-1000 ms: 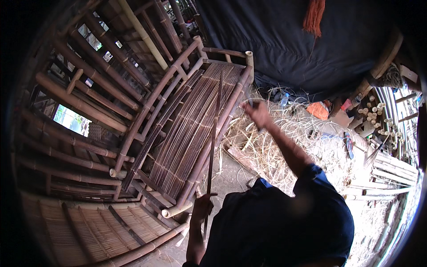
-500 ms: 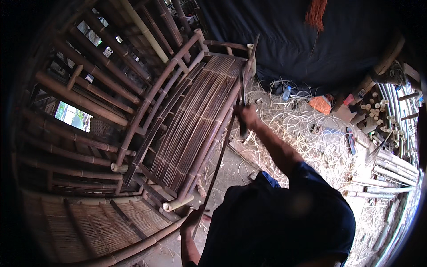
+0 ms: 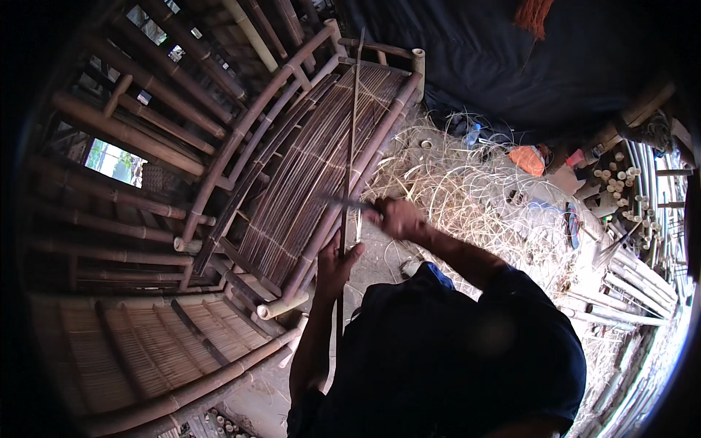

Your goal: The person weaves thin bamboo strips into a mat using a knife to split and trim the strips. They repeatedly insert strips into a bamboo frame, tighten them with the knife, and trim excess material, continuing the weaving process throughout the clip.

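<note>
My left hand (image 3: 337,269) is closed around a long, thin, dark bamboo strip (image 3: 354,124), its thumb out to the right. The strip stands lengthwise in front of me, its far end over the bench and its near end beside my body. My right hand (image 3: 398,219) grips a knife (image 3: 349,203) just above and to the right of my left hand. The knife's blade points left and lies across the strip; motion smears it, so I cannot tell whether it touches. Behind the strip is a bamboo bench (image 3: 292,197) with a slatted seat.
Bamboo frames (image 3: 131,146) stand at the left, with a slatted panel (image 3: 146,343) below. Pale shavings (image 3: 467,182) cover the floor at the right. Bamboo poles (image 3: 621,292) lie at the far right. A dark sheet (image 3: 467,58) hangs behind, near an orange bag (image 3: 527,159).
My left hand has moved up along the strip, and my right hand has come down toward it. The knife has swung from upright to pointing left. The strip's far end has moved left.
</note>
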Available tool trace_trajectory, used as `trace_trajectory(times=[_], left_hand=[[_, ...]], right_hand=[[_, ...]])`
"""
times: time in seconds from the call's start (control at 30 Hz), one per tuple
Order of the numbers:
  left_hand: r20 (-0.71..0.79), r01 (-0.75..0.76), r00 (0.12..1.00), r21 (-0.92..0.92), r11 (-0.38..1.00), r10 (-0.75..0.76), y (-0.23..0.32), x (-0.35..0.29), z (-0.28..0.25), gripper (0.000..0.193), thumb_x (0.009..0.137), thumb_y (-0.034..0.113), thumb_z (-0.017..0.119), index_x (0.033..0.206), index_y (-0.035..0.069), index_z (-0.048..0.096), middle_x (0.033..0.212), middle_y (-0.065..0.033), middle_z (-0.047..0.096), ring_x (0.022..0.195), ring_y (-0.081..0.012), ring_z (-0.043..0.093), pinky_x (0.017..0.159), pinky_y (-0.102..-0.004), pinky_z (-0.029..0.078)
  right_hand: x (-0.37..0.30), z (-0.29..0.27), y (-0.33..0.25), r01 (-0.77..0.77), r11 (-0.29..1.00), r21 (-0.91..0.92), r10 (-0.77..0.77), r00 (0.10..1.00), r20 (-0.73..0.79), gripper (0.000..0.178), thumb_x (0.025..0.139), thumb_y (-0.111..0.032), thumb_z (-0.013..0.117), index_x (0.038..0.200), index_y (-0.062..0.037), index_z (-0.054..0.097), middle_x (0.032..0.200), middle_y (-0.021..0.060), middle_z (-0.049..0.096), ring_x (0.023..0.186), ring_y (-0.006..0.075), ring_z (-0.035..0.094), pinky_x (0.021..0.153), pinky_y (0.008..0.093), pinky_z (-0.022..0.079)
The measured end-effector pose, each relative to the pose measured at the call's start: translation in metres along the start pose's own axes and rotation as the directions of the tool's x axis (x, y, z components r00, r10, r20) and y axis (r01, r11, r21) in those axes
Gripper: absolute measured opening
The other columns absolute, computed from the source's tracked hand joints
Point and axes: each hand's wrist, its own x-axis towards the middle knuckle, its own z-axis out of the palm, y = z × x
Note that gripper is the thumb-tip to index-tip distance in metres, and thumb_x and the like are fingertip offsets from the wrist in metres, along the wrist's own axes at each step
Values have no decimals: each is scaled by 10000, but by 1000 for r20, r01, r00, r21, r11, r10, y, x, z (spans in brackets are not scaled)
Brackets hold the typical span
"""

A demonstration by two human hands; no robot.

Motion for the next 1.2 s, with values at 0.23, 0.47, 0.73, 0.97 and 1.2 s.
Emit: trace_trajectory(times=[0.23, 0.47, 0.73, 0.97, 1.2], left_hand=[[-26, -253, 967, 12, 967, 254, 1, -5, 9, 402, 936, 144, 664, 1314, 26, 591, 622, 94, 430, 509, -12, 360, 465, -211, 264], [2, -62, 998, -28, 998, 62, 7, -43, -7, 598, 877, 76, 659, 1445, 25, 482, 649, 71, 355, 598, -38, 360, 518, -239, 301], [-51, -65, 996, 228, 972, 78, 5, -95, -24, 704, 777, 78, 708, 1450, 93, 501, 639, -30, 547, 556, -100, 476, 527, -298, 446], [44, -82, 996, 257, 963, 73, -13, -163, -40, 614, 897, 175, 722, 1455, 60, 491, 804, -9, 625, 672, -46, 512, 611, -240, 467], [222, -70, 975, 241, 968, 15, -49, -168, -66, 477, 974, 294, 674, 1375, 57, 578, 848, -38, 695, 752, -57, 594, 626, -253, 507]], right_hand=[[17, -11, -2, -176, 984, 41, 179, 980, -90, 631, 996, -587, 447, 826, -13, 649, 663, 235, 640, 603, 371, 664, 523, 474, 505], [52, -26, 21, -24, 999, 36, 19, 993, 118, 741, 981, -685, 338, 1039, -39, 696, 856, 236, 705, 681, 364, 709, 525, 447, 541], [77, -44, 43, -70, 997, -18, 72, 984, 165, 657, 1012, -602, 390, 958, -24, 697, 820, 240, 694, 752, 391, 701, 654, 444, 556], [146, -109, 119, -418, 903, 96, 426, 901, -87, 739, 965, -705, 390, 940, -27, 683, 799, 161, 663, 656, 285, 635, 630, 381, 524], [137, -83, 88, -201, 153, 967, 341, 930, 139, 367, 946, -409, 647, 885, -47, 639, 685, 65, 615, 530, 152, 558, 479, 300, 477]])
